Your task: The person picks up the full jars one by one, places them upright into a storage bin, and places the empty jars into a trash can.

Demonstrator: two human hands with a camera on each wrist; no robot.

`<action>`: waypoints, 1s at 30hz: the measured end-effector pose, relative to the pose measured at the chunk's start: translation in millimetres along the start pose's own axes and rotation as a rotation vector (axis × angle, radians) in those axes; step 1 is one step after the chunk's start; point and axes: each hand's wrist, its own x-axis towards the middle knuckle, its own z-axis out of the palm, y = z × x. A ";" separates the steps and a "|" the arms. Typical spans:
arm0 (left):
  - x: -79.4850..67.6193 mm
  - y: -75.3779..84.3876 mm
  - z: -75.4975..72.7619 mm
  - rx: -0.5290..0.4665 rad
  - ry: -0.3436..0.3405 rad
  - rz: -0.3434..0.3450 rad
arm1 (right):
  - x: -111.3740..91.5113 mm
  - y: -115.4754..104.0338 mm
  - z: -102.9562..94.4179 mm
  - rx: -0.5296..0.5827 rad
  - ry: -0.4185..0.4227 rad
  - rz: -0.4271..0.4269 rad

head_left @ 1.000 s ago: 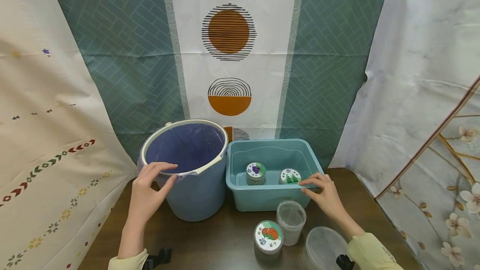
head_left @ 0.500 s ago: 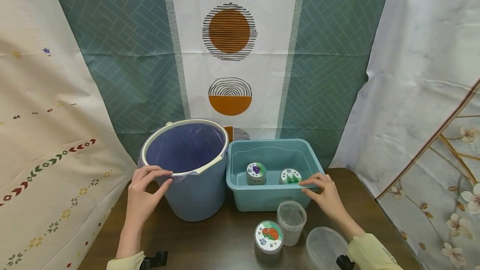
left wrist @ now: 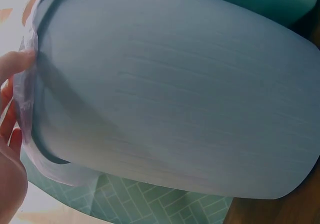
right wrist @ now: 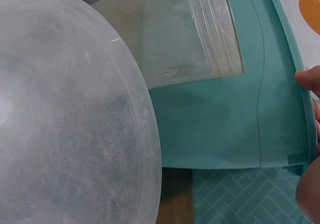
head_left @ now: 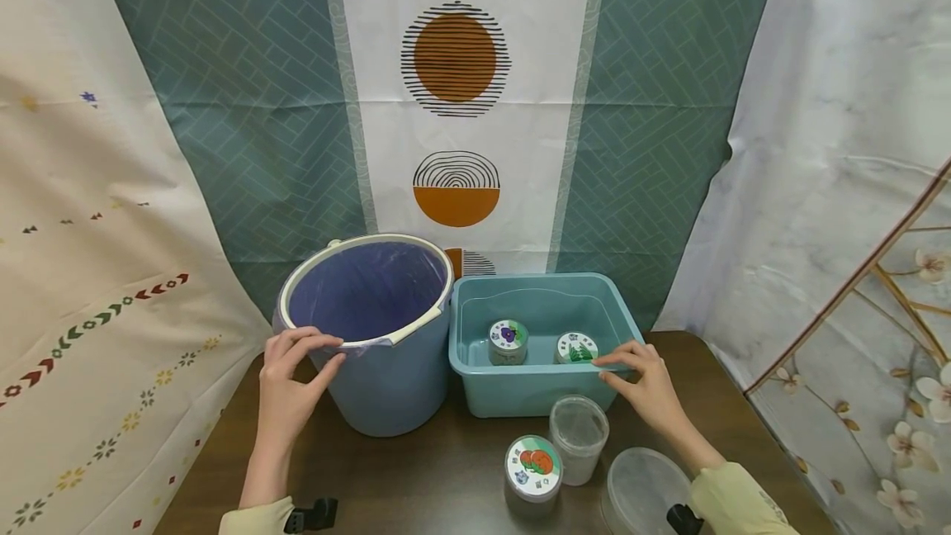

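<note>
A blue trash bin with a cream rim ring stands at left in the head view. Thin clear bag film laps over its edge. My left hand holds the near-left rim, fingers over the top and thumb outside. A teal plastic tub stands right of the bin. At its near-right corner my right hand pinches the rim, fingertips over the edge, thumb against the outer wall. Inside the tub sit a jar with a purple picture and one with a green plant picture.
Before the tub stand a jar with an orange-fruit lid, a clear jar and a wide translucent container near my right forearm. All stand on a dark wooden table. Patterned cloths hang behind and at both sides.
My left hand has shifted slightly left and down, from over the bin's opening onto its rim. My right hand stays at the tub corner. The jars and containers have not moved.
</note>
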 end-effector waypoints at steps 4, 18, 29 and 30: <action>-0.5 0.0 0.0 0.010 -0.001 -0.009 | 0.0 -0.3 -0.1 -0.004 0.008 -0.008; -0.7 6.9 1.1 0.049 0.028 -0.005 | 0.5 -3.4 -1.5 -0.014 0.007 -0.006; 0.2 6.2 0.6 0.055 0.020 -0.005 | 1.4 -3.3 -0.9 -0.008 0.015 -0.023; 0.5 6.3 0.7 0.052 0.020 -0.002 | 1.4 -3.4 -0.9 -0.010 0.014 -0.021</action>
